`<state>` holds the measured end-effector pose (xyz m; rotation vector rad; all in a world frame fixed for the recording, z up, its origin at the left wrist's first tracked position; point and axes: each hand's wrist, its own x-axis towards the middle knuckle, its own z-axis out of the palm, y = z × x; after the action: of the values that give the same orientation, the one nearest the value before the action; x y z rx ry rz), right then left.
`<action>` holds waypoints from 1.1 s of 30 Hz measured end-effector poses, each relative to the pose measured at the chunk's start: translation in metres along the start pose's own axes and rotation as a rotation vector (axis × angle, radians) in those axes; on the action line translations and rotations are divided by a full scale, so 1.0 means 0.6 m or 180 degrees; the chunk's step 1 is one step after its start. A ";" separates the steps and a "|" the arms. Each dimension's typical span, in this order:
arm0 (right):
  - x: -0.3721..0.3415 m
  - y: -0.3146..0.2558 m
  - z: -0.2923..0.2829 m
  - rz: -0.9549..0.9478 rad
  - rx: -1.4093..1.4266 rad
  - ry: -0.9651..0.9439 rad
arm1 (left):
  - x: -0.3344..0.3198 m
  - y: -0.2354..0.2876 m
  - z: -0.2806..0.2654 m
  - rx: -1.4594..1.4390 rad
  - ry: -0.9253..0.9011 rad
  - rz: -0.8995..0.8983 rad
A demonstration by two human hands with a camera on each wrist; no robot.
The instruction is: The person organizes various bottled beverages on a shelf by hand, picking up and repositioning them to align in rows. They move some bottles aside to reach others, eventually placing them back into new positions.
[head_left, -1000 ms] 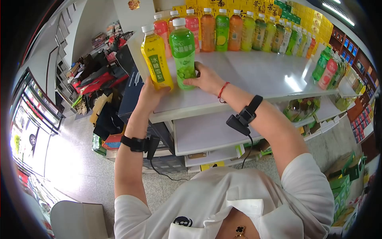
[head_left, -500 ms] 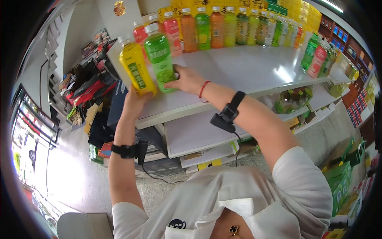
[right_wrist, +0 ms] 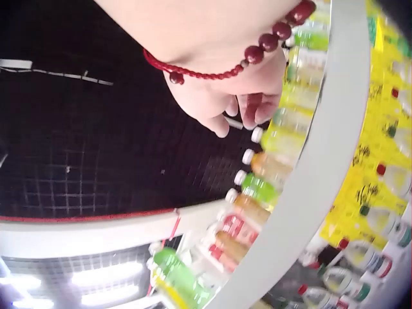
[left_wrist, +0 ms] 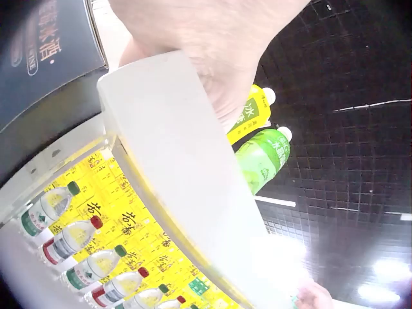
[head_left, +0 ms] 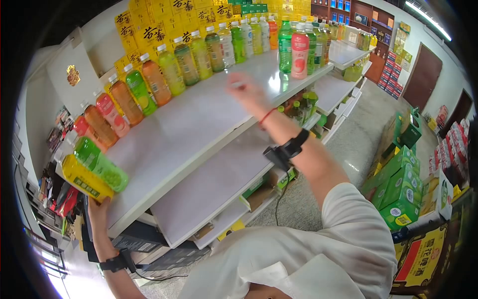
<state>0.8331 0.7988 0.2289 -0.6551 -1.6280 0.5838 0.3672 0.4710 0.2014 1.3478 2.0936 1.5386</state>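
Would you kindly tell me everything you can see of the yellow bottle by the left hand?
The yellow bottle looks like plastic, with a white cap on and a mostly yellow surface bearing a green panel with pale characters. It stands, apparently upright, at the left end of the shelf, beside the green bottle; whether those two touch, I cannot tell. The left hand holds it low down, thumb near the base. Its far side is hidden.
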 end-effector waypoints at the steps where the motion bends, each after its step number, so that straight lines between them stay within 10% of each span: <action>1: 0.025 0.038 -0.061 0.0050 -0.0348 0.0436 | -0.005 0.005 0.001 -0.0019 -0.0005 0.0005; 4: 0.074 0.122 -0.225 -0.0048 -0.1589 0.1754 | -0.011 0.028 0.002 0.0056 -0.0113 0.0092; 7: 0.093 0.195 -0.310 0.0115 -0.2173 0.1848 | -0.043 0.060 0.010 -0.0008 0.0467 0.0171; 13: 0.116 0.200 -0.344 0.1320 -0.2056 0.0576 | -0.079 0.015 -0.001 0.1221 0.1866 0.0791; 23: 0.128 0.168 -0.295 0.1486 -0.3052 0.0669 | -0.094 0.143 0.219 0.1032 0.0858 0.0683; 33: 0.051 0.041 -0.041 0.0435 -0.1585 -0.1036 | -0.065 0.187 0.250 0.0994 -0.0108 0.0593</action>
<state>0.8563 0.8383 0.2368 -1.0856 -2.0718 0.3941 0.5440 0.5419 0.2183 1.7036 2.3165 1.2762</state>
